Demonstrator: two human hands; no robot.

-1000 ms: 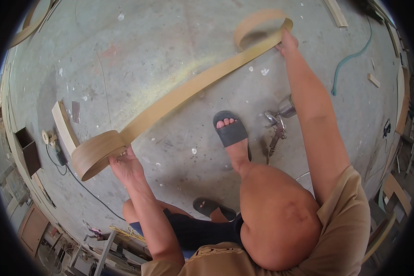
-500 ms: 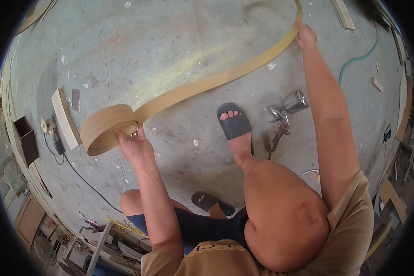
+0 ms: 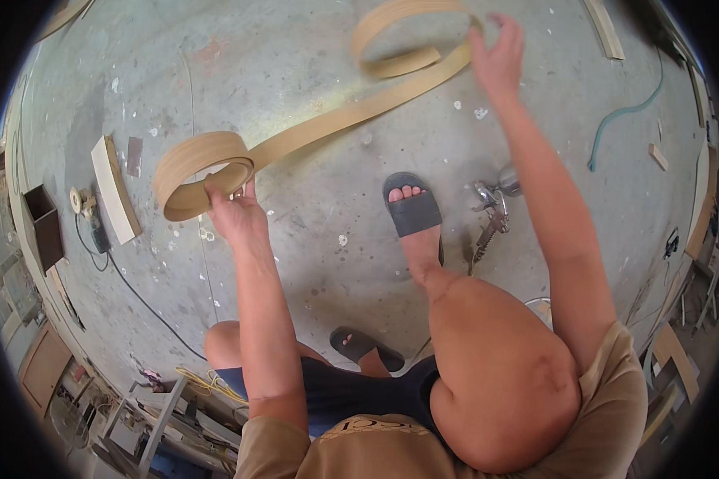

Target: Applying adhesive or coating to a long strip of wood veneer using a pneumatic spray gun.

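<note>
Touching the half-open right hand (image 3: pixel 499 64) (coiled end (image 3: pixel 202 148) gripped by left hand (image 3: pixel 238 215)): tan strip (image 3: pixel 359 112).

Long, tan, wood-grained strip (image 3: pixel 359 114) — coiled at left, extended obliquely toward far right, its end curved into an open loop.

Left fisheye of a head-worn pair, looking steeply down at the grey floor (image 3: pixel 319 255) (straight edges get super bendy near the rim), near enough that the left hand (image 3: pixel 236 217) and right hand (image 3: pixel 499 68) show clearly.
</note>
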